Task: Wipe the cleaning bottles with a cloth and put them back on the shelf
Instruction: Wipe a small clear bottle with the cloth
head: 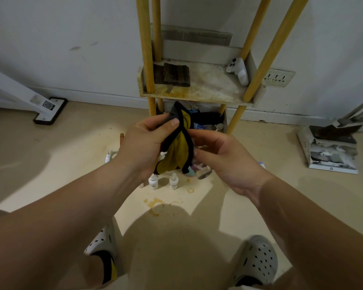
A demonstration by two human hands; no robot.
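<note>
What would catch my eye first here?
Both hands meet mid-picture: the left hand and right hand hold a yellow cloth with black edging. Below it, small white bottles stand on the floor, and behind stands a grimy shelf bearing a white game controller.

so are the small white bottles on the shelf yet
No, the two small white bottles stand on the floor, not on the shelf.

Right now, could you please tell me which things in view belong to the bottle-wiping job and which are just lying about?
Job: yellow cloth held in left hand and right hand; two small white bottles on the floor; shelf.
Lying about: white game controller and dark folded item on the shelf; wall socket; battered box.
</note>
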